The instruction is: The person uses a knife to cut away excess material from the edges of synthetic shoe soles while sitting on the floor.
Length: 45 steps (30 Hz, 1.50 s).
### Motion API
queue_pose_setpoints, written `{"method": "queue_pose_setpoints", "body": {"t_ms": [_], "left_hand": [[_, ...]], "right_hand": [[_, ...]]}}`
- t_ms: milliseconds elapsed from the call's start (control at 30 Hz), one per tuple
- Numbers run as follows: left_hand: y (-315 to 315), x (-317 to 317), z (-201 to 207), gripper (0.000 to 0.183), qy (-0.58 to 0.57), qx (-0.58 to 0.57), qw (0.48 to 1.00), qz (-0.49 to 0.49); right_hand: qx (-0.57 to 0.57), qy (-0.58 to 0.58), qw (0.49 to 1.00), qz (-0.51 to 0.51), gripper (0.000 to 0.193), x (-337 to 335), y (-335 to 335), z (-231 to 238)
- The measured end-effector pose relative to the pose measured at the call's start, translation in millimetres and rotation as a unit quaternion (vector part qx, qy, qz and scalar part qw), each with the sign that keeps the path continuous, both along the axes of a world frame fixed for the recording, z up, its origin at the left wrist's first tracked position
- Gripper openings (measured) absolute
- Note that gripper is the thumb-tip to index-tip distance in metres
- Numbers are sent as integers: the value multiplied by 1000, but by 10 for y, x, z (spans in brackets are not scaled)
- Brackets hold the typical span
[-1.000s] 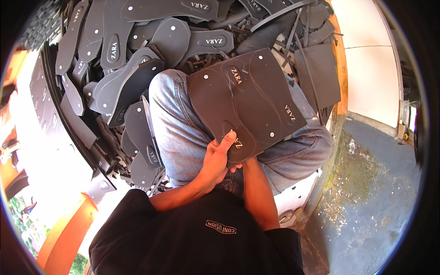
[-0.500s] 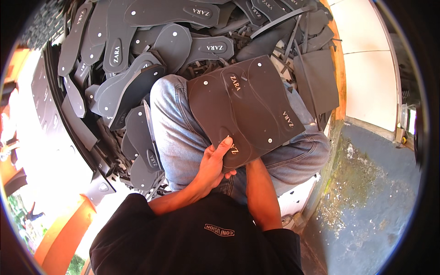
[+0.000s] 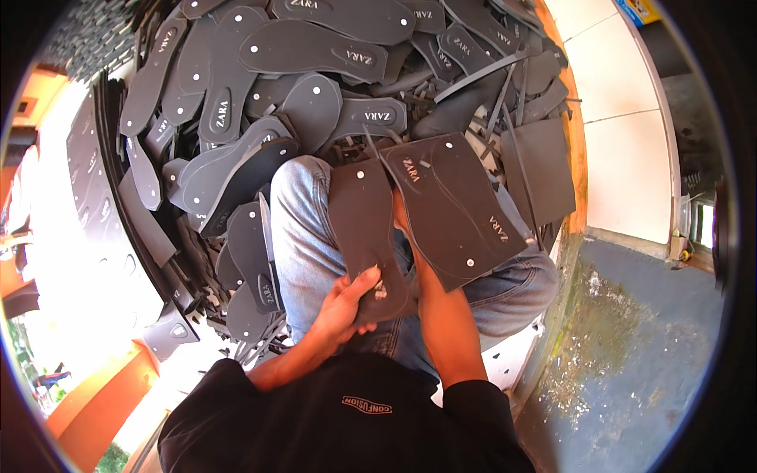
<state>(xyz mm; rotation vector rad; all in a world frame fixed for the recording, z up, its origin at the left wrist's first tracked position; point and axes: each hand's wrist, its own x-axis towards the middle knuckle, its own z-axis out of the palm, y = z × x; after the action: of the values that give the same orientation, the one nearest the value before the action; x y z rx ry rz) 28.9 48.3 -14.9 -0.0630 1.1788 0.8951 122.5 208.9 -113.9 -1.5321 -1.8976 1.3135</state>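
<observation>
A dark shoe sole runs forward from the left hand, which pinches its near end, thumb on the printed face and fingers curled beneath. That wrist comes in from the lower left, the forearm angled forward and inward. Just right of the sole, beyond a narrow gap, a dark sheet marked with sole outlines tilts over the lap. The right forearm reaches forward beneath it; only a strip of the right hand shows in the gap, the sheet covering the rest, so I cannot tell how its fingers are set. The jeans lie under both hands. Ahead and to the left of the hands spreads a heap of cut soles; a plain dark panel stands beyond the sheet, right of the right hand, beside a wooden edge.
</observation>
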Motion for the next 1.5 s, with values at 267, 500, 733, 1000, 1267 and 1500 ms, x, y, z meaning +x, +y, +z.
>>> {"method": "queue_pose_setpoints", "body": {"t_ms": [267, 500, 733, 1000, 1267, 1500], "left_hand": [[-667, -575, 5, 40, 72, 120, 988, -66], [94, -821, -135, 41, 112, 148, 982, -35], [548, -579, 34, 35, 95, 113, 985, -85], [591, -514, 86, 33, 108, 110, 979, -132], [580, -297, 136, 31, 103, 153, 964, -191], [666, -295, 145, 41, 94, 138, 970, -180]], "right_hand": [[-327, 434, 821, -178, 34, -341, -427, 538], [-210, 262, 935, -113, 17, 173, -794, 892], [4, 37, 998, -48, 33, 746, -1012, 860], [19, -99, 995, 0, 29, 983, -1205, 771], [218, -30, 969, 114, 23, 593, -545, 756], [-278, 198, 940, 7, 29, 682, -322, 1045]]}}
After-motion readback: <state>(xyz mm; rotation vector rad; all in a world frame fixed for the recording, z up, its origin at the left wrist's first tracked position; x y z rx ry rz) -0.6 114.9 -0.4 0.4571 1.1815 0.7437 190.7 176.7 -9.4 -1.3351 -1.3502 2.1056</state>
